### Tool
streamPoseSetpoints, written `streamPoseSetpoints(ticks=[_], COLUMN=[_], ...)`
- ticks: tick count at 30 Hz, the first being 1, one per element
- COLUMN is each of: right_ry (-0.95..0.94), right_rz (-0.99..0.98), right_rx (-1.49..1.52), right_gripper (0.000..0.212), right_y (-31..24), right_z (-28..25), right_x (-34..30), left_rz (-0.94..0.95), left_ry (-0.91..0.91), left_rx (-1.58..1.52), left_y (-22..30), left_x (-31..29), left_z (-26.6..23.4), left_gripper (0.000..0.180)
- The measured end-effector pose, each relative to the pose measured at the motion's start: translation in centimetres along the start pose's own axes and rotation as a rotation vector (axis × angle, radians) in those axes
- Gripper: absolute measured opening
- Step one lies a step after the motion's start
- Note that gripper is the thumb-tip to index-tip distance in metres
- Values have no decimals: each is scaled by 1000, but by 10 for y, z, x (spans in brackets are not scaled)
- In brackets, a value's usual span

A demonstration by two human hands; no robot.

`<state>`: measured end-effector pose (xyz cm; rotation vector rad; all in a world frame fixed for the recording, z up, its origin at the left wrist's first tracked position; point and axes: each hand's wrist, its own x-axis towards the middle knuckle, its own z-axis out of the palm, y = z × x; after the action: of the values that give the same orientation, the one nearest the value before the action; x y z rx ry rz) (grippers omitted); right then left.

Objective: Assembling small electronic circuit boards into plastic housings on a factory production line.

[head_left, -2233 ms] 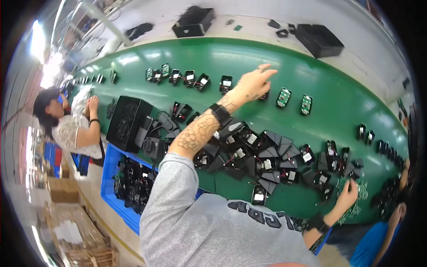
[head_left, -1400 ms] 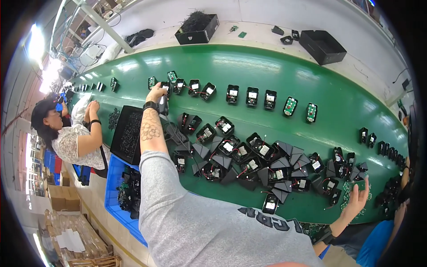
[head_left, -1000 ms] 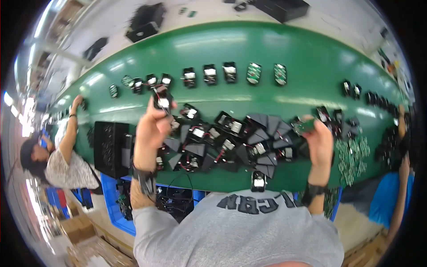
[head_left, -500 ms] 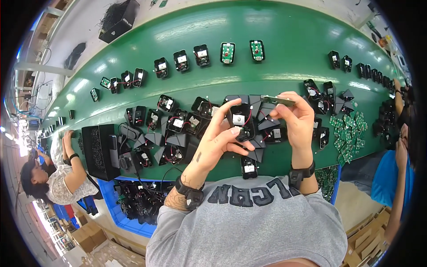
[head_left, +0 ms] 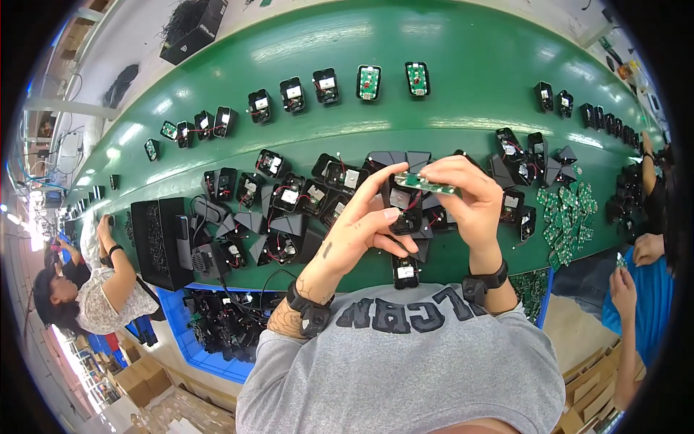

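Note:
My left hand [head_left: 359, 230] is closed round a small black plastic housing [head_left: 405, 219] with a pale block inside. Between the thumb and fingers of my right hand [head_left: 470, 199] is a green circuit board [head_left: 426, 184], tilted just above the open face of the housing. Whether board and housing touch, I cannot tell. The board hides the housing's upper part. Beneath my hands, dark wedge-shaped parts [head_left: 423, 249] and more open housings crowd the table. One housing [head_left: 405, 272] lies by the near edge, close to my shirt.
On the green table [head_left: 477, 65], a row of housings [head_left: 292, 95] stands farther back. Loose circuit boards [head_left: 567, 217] are heaped at right. A black bin [head_left: 160, 242] of small dark pieces stands left, above a blue crate [head_left: 195, 351]. Co-workers [head_left: 108, 286] sit on both sides.
My right hand has brought the circuit board left and down, over the housing. My left hand keeps its hold with little movement. The co-worker at right now holds up a small board.

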<state>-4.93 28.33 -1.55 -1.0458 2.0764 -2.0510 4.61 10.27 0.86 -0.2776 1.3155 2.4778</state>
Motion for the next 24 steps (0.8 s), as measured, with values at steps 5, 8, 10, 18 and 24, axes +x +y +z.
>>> streamPoseSetpoints(ticks=[5, 8, 10, 18, 24], right_ry=[-78, -94, -73, -5, -147], right_rz=[-150, -200, -168, 9, -145], right_rx=[-36, 47, 88, 148, 57], right_gripper=[24, 16, 16, 25, 22], right_y=[4, 8, 8, 1, -8], right_z=[0, 1, 1, -2, -9], right_x=[2, 0, -3, -10, -7], left_rz=[-7, -55, -38, 39, 54], left_ry=[-58, -204, -188, -81, -65], left_rx=[-80, -267, -249, -88, -99], left_y=[-2, -5, -5, -1, -2], left_x=[1, 5, 4, 1, 2], left_z=[-3, -13, -10, -5, -1], left_gripper=[69, 65, 65, 65, 65])
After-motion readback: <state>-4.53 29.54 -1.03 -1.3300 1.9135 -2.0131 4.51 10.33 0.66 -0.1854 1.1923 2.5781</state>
